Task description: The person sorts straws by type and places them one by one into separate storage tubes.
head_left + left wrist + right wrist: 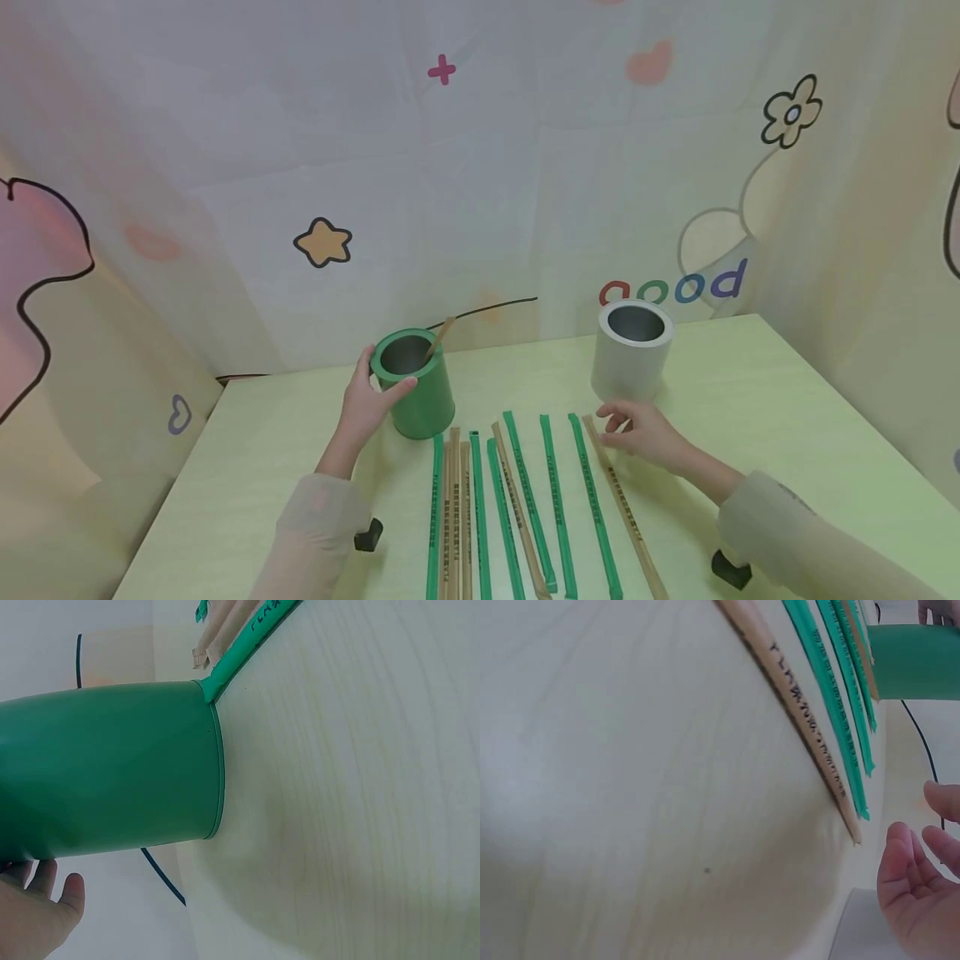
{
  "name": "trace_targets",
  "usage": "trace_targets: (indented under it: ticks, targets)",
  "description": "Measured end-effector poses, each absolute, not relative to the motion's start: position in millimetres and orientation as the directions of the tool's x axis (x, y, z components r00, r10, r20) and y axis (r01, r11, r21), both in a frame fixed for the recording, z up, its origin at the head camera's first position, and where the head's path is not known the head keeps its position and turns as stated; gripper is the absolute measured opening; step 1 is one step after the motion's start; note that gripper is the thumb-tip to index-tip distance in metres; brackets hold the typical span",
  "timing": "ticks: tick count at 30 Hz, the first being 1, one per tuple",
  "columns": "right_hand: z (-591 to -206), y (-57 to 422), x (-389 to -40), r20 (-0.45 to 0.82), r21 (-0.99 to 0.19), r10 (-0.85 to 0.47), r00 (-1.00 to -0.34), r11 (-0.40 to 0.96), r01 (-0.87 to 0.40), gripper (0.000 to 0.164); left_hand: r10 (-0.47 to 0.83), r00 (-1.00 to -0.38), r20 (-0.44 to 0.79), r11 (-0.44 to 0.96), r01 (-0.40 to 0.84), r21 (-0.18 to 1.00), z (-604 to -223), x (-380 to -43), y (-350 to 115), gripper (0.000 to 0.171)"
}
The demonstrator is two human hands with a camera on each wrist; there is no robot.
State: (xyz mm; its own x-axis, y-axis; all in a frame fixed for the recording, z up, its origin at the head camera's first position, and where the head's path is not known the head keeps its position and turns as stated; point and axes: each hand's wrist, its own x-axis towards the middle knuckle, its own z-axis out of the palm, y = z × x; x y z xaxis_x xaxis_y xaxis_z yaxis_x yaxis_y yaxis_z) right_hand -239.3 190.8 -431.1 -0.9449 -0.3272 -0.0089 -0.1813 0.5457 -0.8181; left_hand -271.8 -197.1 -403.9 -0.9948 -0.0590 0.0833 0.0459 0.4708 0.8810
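My left hand [365,410] grips the upper part of an upright green can [423,406], thumb on the near side and fingers on the left. A brown stick [441,338] leans inside that can, its top poking above the rim. In the left wrist view the can's smooth green side [112,765] fills the left part. My right hand [643,435] hovers with loosely bent fingers beside the far end of the rightmost brown printed stick [628,510], holding nothing. Just behind it stands a white can [630,367], its dark opening facing up.
Several long, thin green sticks [553,487] and brown sticks [455,508] with printed lettering lie roughly side by side on the pale wooden table [810,433]. A patterned cloth [420,200] hangs behind the table's back edge.
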Motion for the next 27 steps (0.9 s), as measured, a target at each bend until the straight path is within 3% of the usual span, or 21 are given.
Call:
trace_targets:
  ticks: [14,27]
  targets:
    - [-458,192,-234,-0.145,-0.801,-0.29,-0.946,0.596,-0.06,0.032,-0.062,-0.995,0.082,0.471,0.043,0.881,-404,-272,-197,0.097]
    - [-462,190,-233,-0.13,-0.772,-0.278,-0.952,0.631,-0.079,0.028,-0.051,-0.994,0.095,0.475,0.06,0.878,-404,-273,-198,0.097]
